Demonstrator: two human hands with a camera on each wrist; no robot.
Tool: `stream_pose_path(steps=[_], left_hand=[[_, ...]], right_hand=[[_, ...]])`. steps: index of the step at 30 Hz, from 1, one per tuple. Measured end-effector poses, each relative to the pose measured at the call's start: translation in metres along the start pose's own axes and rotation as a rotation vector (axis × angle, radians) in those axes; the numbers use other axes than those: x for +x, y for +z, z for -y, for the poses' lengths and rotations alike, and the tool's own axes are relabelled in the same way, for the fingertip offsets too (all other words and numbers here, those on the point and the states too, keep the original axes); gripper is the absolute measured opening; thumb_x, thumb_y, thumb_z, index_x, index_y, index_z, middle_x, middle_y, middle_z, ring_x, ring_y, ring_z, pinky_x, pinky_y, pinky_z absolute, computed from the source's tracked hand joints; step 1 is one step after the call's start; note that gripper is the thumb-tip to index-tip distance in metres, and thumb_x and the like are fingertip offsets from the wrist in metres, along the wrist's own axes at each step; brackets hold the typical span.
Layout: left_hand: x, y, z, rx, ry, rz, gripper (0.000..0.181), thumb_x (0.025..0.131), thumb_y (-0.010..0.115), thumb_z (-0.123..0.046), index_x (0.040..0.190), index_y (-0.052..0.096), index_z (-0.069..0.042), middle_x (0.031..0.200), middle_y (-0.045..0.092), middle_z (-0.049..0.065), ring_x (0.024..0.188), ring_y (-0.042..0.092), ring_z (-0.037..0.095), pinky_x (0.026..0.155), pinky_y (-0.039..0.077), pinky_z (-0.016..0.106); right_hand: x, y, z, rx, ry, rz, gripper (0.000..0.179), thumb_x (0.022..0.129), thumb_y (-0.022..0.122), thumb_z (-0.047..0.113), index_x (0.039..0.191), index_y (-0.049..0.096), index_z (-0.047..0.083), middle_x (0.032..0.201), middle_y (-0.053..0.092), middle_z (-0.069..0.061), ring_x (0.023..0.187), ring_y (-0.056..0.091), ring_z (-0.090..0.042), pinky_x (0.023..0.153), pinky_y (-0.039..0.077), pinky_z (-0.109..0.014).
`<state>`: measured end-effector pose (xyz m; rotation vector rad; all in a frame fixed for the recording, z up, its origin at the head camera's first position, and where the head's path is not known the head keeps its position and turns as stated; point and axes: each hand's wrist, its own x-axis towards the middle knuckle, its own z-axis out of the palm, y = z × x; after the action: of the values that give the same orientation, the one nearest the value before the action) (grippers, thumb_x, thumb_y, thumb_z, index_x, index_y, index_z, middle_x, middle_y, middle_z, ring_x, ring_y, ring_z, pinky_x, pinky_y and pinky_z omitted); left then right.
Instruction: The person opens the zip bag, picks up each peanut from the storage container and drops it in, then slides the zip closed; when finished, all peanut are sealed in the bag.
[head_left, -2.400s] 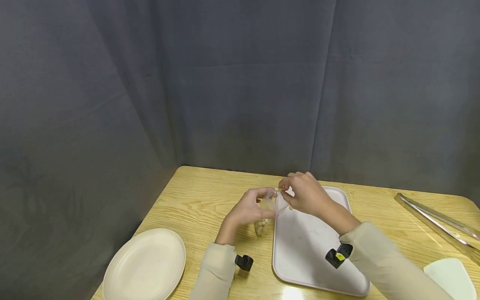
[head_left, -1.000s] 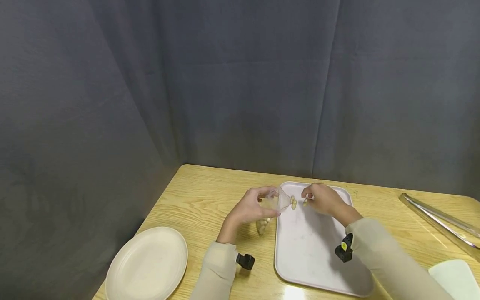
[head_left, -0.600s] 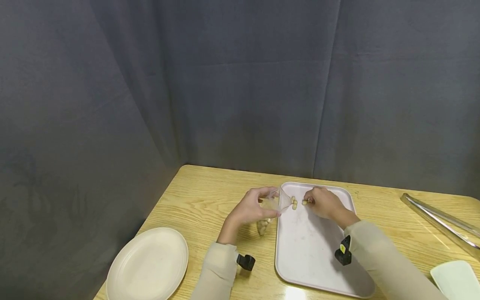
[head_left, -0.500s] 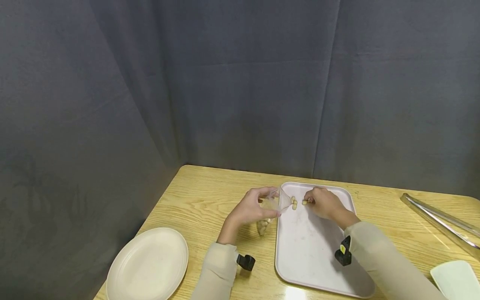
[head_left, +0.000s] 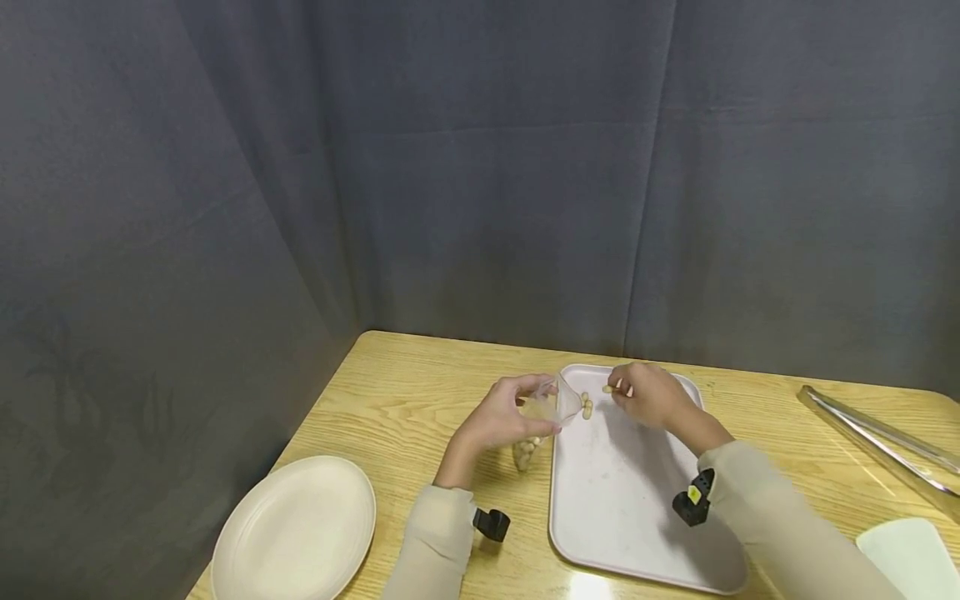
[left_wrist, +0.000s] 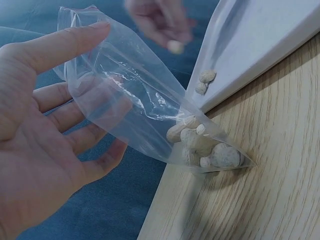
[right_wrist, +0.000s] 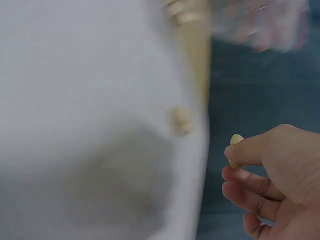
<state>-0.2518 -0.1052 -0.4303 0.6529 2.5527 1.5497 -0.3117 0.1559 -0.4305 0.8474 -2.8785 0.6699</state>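
Observation:
My left hand [head_left: 501, 415] holds a clear plastic zip bag [left_wrist: 145, 75] by its mouth, thumb on one side and fingers on the other. Several unshelled peanuts [left_wrist: 197, 142] fill the bag's bottom corner, which hangs down at the wooden table beside the tray. Thumb and fingertips of my right hand [head_left: 651, 396] pinch one peanut [right_wrist: 237, 140], raised over the far end of the pale tray [head_left: 615, 500]. On that tray, close to the bag's mouth, a couple of peanuts [head_left: 587, 407] lie together. The right wrist view is partly blurred.
A round cream plate [head_left: 296, 529] stands at the table's left front. Metal tongs [head_left: 877, 437] lie on the right, with a pale green-white flat piece [head_left: 907, 558] in front of them. A dark grey curtain [head_left: 480, 208] hangs behind the table.
My right hand has moved from the bag's mouth to the right over the tray, dipped low, and risen a little with the peanut. The left hand keeps its place on the bag.

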Motion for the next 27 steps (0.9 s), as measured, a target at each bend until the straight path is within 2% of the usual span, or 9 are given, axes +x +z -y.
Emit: stream_pose_path(steps=[6,13,17,27], left_hand=[[0.002,0.0,0.0,0.005,0.007,0.008,0.066,0.08,0.083,-0.018,0.14,0.056,-0.006,0.128,0.065,0.008,0.121,0.054,0.016,0.104,0.041,0.05],[0.003,0.001,-0.001,-0.004,0.017,0.019,0.062,0.08,0.082,-0.016,0.137,0.059,-0.006,0.129,0.064,0.01,0.12,0.054,0.016,0.103,0.042,0.05],[0.004,0.003,-0.001,-0.02,0.019,0.018,0.061,0.08,0.082,-0.015,0.137,0.059,-0.007,0.128,0.064,0.01,0.119,0.055,0.017,0.103,0.04,0.052],[0.004,0.005,-0.003,-0.019,0.01,0.022,0.063,0.081,0.082,-0.016,0.138,0.057,-0.007,0.128,0.065,0.007,0.12,0.055,0.017,0.105,0.041,0.047]], right_hand=[[0.005,-0.028,0.037,0.035,-0.113,-0.119,0.009,0.086,0.071,0.002,0.094,0.074,0.002,0.079,0.066,-0.002,0.065,0.057,-0.014,0.056,0.047,-0.032],[0.005,-0.039,0.075,0.045,-0.232,-0.125,0.009,0.085,0.073,0.002,0.094,0.074,0.005,0.078,0.063,0.001,0.066,0.055,-0.012,0.056,0.048,-0.029],[0.004,-0.037,0.083,0.024,-0.275,-0.132,0.011,0.083,0.074,0.0,0.092,0.074,0.005,0.078,0.063,0.002,0.065,0.055,-0.012,0.056,0.047,-0.028],[0.003,-0.032,0.083,0.015,-0.268,-0.125,0.012,0.082,0.075,0.0,0.092,0.074,0.006,0.077,0.062,0.002,0.063,0.055,-0.012,0.054,0.046,-0.027]])
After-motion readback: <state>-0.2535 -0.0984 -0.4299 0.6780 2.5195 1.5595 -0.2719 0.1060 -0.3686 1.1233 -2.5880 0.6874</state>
